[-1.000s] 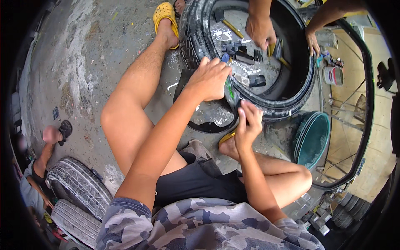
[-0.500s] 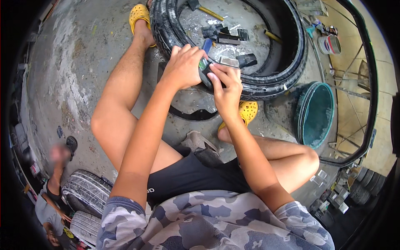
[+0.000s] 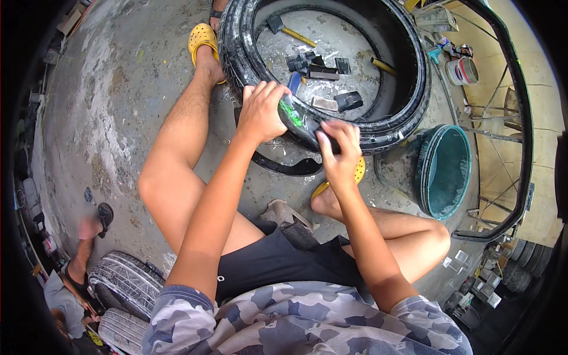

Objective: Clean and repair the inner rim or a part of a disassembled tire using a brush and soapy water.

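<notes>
Seated person, view from above: camouflage shirt and black shorts nearest, bare knees spread to either side, both forearms reaching forward to meet over the near rim of a large black tyre (image 3: 408, 112) lying flat on the concrete floor (image 3: 112, 118). Left hand (image 3: 260, 112): fingers curled together over the top of a dark rubber piece with green marking (image 3: 299, 121), clamped on its left end. Right hand (image 3: 340, 148): fingers closed on the same piece at its right, lower end, thumb pressing on its surface. The piece lies between the two hands, long axis running from upper left to lower right, resting against the tyre's near sidewall; both hands touch it, neither clearly the nearer. Just below the hands: a curved black rubber strip (image 3: 284, 167) on the floor, and a yellow clog (image 3: 340, 180) on the right foot. Left foot in a second yellow clog (image 3: 201, 38) beside the tyre's left edge. Inside the tyre: a hammer with yellow handle (image 3: 293, 32), several small black blocks (image 3: 322, 71). Right of the tyre: teal bucket (image 3: 444, 171). Far right, a small white tub (image 3: 462, 71). Lower left: stacked tyres (image 3: 124, 284) beside another person.
</notes>
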Action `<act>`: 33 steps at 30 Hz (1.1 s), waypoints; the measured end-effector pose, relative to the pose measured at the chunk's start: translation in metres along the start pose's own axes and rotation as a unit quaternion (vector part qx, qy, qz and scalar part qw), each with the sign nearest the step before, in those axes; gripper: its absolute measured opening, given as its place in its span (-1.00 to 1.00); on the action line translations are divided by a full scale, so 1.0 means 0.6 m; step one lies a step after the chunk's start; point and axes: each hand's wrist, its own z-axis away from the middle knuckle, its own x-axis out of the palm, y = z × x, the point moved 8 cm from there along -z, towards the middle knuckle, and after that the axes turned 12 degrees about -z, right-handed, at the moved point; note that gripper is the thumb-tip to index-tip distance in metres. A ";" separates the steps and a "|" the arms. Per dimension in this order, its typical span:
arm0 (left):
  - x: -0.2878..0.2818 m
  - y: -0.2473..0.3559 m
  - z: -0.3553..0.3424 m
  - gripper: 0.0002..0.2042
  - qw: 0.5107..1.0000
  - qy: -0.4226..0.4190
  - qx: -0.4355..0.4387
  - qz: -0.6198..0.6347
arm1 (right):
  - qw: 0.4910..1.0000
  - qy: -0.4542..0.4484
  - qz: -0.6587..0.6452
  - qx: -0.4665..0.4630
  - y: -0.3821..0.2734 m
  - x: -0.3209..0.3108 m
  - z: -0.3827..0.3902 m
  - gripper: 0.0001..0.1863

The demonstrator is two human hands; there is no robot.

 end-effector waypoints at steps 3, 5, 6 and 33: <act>-0.005 -0.001 0.006 -0.67 1.000 0.018 0.008 0.010 | 0.998 -0.044 -0.010 -0.043 -0.019 0.061 -0.063 -0.79; -0.015 -0.006 0.014 -0.66 0.999 0.047 0.021 0.016 | 0.998 -0.034 -0.029 -0.043 -0.024 0.042 -0.032 -0.81; -0.017 -0.008 0.016 -0.66 0.999 0.040 0.017 0.014 | 0.999 -0.029 -0.023 -0.036 -0.015 0.023 -0.001 -0.81; -0.012 -0.004 0.014 -0.65 0.995 0.071 0.027 0.058 | 0.962 -0.216 0.055 -0.158 -0.072 0.070 -0.047 -0.84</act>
